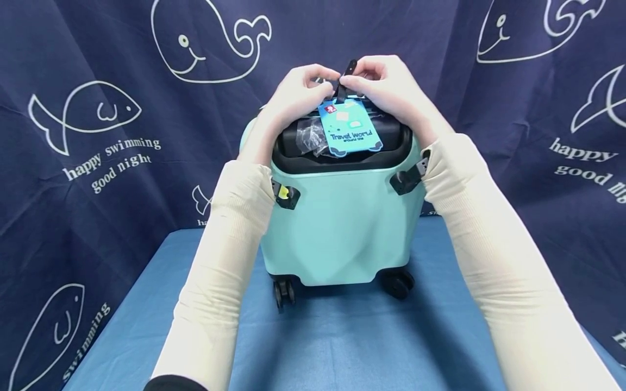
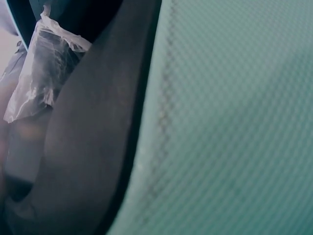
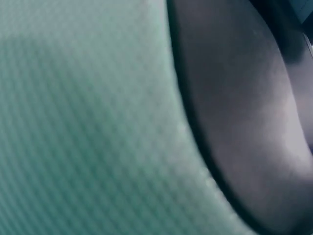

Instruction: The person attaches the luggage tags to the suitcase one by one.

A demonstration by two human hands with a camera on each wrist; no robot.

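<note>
A mint-green suitcase (image 1: 342, 228) stands upright, with a blue luggage tag (image 1: 353, 127) reading "Travel World" lying over its black top panel (image 1: 386, 142). From the tag rises a black strap (image 1: 350, 68). My right hand (image 1: 391, 84) pinches this strap between thumb and forefinger. On the other side, my left hand (image 1: 300, 95) has its thumb and finger curled in at the strap, pinching it low down. Crinkled clear plastic (image 2: 46, 63) clings to the black panel beside the tag. In the right wrist view, the textured green shell (image 3: 88, 122) fills the left side.
Black wheels (image 1: 397, 283) carry the suitcase on a blue cloth-covered surface (image 1: 332, 336). Behind hangs a dark blue curtain (image 1: 313, 32) printed with whales, fish and words. Small black devices (image 1: 287, 196) sit at both wrists, close before the shell.
</note>
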